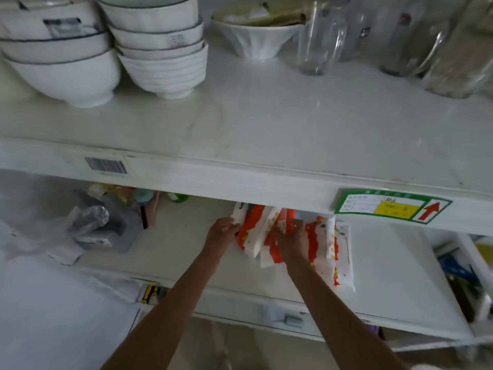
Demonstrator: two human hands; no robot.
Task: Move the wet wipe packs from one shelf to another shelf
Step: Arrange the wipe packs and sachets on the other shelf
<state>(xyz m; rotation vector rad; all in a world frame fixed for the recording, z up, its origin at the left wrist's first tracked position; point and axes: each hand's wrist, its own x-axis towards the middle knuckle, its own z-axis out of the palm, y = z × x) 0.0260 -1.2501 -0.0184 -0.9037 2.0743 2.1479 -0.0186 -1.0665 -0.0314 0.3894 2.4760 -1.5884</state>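
Several white-and-orange wet wipe packs (330, 244) stand and lean in a loose row on the lower shelf (386, 276), partly hidden under the front lip of the upper shelf (266, 124). My left hand (221, 233) grips the leftmost pack (249, 231) at its left edge. My right hand (292, 239) reaches into the middle of the row, its fingers curled over the top of a pack (282, 222). Both forearms stretch up from the bottom of the view.
The upper shelf carries stacked white bowls (157, 46) at left, a white bowl (256, 38) and clear glass jars (320, 41) at the back; its front part is bare. Plastic-wrapped goods (90, 225) lie left on the lower shelf, a bin (464, 276) at right.
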